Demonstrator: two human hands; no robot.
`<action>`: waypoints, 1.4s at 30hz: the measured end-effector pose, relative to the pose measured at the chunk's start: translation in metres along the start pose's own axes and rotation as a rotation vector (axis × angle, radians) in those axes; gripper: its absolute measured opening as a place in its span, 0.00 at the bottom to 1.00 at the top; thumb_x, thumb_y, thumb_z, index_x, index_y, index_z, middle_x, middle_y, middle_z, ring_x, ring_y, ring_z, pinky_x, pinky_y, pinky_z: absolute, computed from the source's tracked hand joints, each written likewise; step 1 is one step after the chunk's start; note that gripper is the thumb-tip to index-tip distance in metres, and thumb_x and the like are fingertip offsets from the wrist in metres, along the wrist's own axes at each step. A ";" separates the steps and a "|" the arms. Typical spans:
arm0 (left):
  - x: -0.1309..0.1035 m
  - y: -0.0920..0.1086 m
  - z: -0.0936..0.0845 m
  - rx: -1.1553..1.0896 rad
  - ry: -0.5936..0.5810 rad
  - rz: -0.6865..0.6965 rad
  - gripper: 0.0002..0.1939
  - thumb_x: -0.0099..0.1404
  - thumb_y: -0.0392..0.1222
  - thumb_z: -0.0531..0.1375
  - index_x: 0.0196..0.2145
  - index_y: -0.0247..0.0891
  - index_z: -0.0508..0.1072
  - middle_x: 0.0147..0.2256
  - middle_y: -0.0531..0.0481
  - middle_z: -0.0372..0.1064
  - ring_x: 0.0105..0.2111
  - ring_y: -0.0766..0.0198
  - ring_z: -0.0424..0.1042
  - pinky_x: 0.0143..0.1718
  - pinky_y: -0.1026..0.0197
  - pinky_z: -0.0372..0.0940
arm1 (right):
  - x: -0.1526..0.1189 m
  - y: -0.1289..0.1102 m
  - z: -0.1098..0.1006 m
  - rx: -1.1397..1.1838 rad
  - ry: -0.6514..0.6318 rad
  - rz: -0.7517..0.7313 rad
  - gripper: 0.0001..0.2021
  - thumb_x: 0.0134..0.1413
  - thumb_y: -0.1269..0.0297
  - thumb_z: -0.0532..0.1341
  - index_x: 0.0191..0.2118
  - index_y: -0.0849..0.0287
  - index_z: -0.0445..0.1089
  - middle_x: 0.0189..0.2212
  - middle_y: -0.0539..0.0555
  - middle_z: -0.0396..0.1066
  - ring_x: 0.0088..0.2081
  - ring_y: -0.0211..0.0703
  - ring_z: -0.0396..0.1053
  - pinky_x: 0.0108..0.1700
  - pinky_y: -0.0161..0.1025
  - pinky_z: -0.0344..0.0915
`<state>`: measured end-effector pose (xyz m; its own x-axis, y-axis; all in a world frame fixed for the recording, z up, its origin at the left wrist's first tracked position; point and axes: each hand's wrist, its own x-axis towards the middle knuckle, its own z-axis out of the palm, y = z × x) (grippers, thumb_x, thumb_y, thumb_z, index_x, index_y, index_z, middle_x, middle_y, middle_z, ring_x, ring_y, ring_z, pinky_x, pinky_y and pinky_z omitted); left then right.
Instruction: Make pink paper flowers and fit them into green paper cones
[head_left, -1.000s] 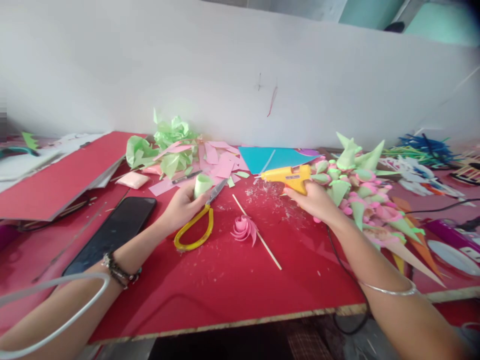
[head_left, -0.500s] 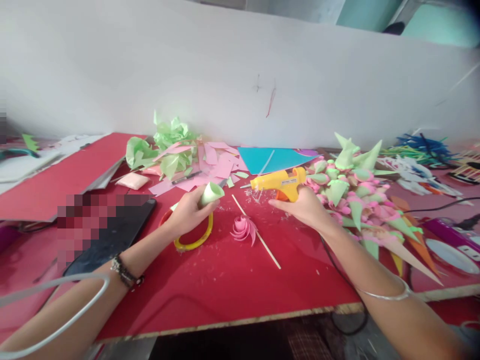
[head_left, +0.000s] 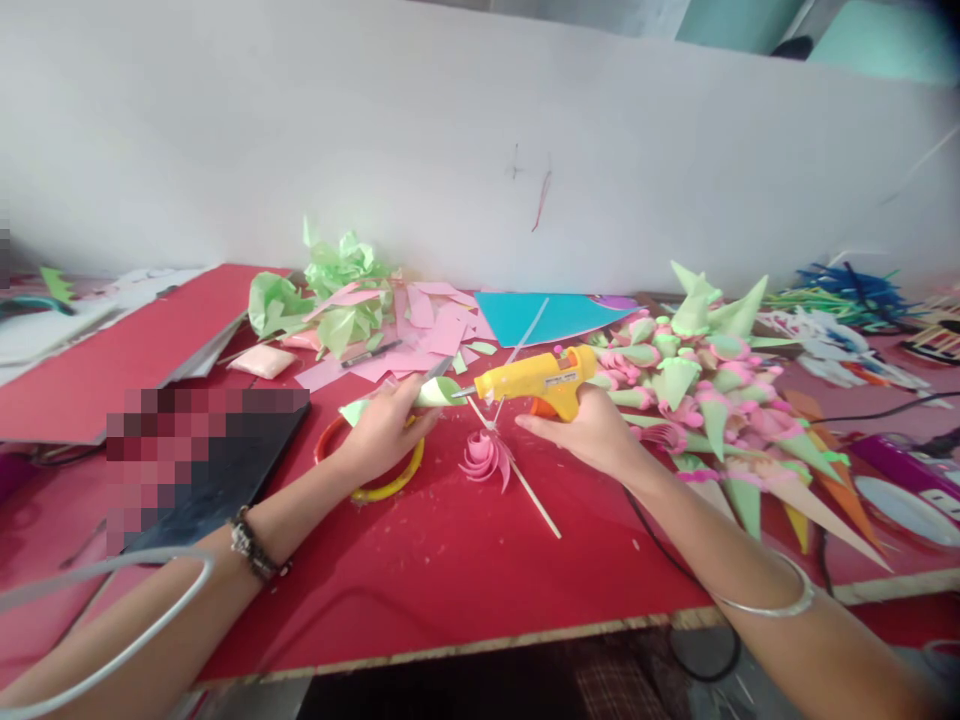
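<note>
My left hand [head_left: 386,432] is closed around a pale green paper cone [head_left: 441,391], its wide mouth facing right. In my right hand [head_left: 581,430] is a yellow hot glue gun [head_left: 529,378], gripped by its handle with the nozzle pointing left at the cone's rim. Whether the tip touches the paper I cannot tell. Below them on the red table lies a pink curled-paper flower [head_left: 486,458], with a thin wooden stick [head_left: 534,498] beside it. Under my left hand sits a yellow and red ring [head_left: 390,487], partly covered.
Many pink and green paper cones [head_left: 705,385] are heaped to the right. Pink paper scraps [head_left: 442,325], crumpled green paper [head_left: 349,265] and a blue sheet [head_left: 517,312] lie at the back. A dark tablet-like slab [head_left: 255,450] rests at left. The gun's cord [head_left: 667,545] hangs over the front edge [head_left: 465,653].
The glue gun has moved left, bringing its nozzle to the green cone's mouth. My left hand has turned the cone from tilted upward to lying more level, facing right.
</note>
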<state>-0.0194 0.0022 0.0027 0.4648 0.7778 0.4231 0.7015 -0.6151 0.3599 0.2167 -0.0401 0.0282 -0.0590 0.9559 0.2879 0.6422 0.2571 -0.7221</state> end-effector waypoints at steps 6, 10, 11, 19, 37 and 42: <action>-0.002 -0.001 0.004 0.120 0.002 0.090 0.05 0.61 0.39 0.49 0.37 0.38 0.59 0.29 0.50 0.61 0.31 0.62 0.64 0.30 0.63 0.57 | -0.002 -0.004 0.002 0.035 -0.017 0.001 0.14 0.41 0.57 0.61 0.34 0.60 0.68 0.29 0.54 0.71 0.30 0.42 0.69 0.30 0.37 0.66; -0.002 0.000 0.004 0.184 0.004 0.164 0.06 0.62 0.38 0.47 0.37 0.37 0.59 0.31 0.48 0.62 0.34 0.60 0.64 0.33 0.61 0.58 | -0.003 -0.005 0.002 0.061 -0.066 0.064 0.12 0.41 0.56 0.60 0.28 0.61 0.66 0.21 0.50 0.67 0.23 0.37 0.66 0.23 0.33 0.62; -0.002 0.000 0.004 0.194 0.005 0.171 0.06 0.62 0.38 0.47 0.37 0.36 0.59 0.32 0.47 0.63 0.34 0.60 0.64 0.34 0.60 0.58 | -0.003 -0.005 0.002 0.065 -0.078 0.075 0.12 0.41 0.56 0.60 0.27 0.61 0.65 0.19 0.49 0.66 0.22 0.36 0.65 0.22 0.33 0.61; -0.002 0.000 0.003 0.269 0.007 0.205 0.09 0.62 0.38 0.46 0.39 0.35 0.60 0.33 0.46 0.63 0.35 0.59 0.64 0.36 0.59 0.59 | -0.003 -0.004 0.001 0.051 -0.129 0.073 0.08 0.42 0.61 0.58 0.27 0.60 0.64 0.15 0.46 0.60 0.18 0.34 0.60 0.20 0.31 0.57; -0.001 0.003 -0.001 0.264 0.034 0.128 0.06 0.59 0.36 0.49 0.36 0.37 0.61 0.30 0.47 0.64 0.33 0.59 0.65 0.33 0.61 0.58 | 0.001 0.001 -0.005 -0.171 -0.093 0.049 0.04 0.38 0.67 0.54 0.24 0.59 0.62 0.19 0.49 0.65 0.22 0.39 0.63 0.23 0.34 0.58; -0.001 0.003 -0.001 0.276 0.039 0.095 0.06 0.59 0.35 0.49 0.36 0.37 0.61 0.29 0.48 0.64 0.31 0.60 0.66 0.31 0.61 0.58 | 0.004 0.003 -0.009 -0.239 -0.075 0.012 0.05 0.39 0.68 0.52 0.26 0.60 0.63 0.21 0.51 0.67 0.24 0.41 0.64 0.25 0.34 0.59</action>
<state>-0.0187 -0.0008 0.0040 0.5179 0.7096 0.4778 0.7789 -0.6221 0.0796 0.2257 -0.0368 0.0329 -0.1009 0.9689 0.2259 0.8054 0.2129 -0.5532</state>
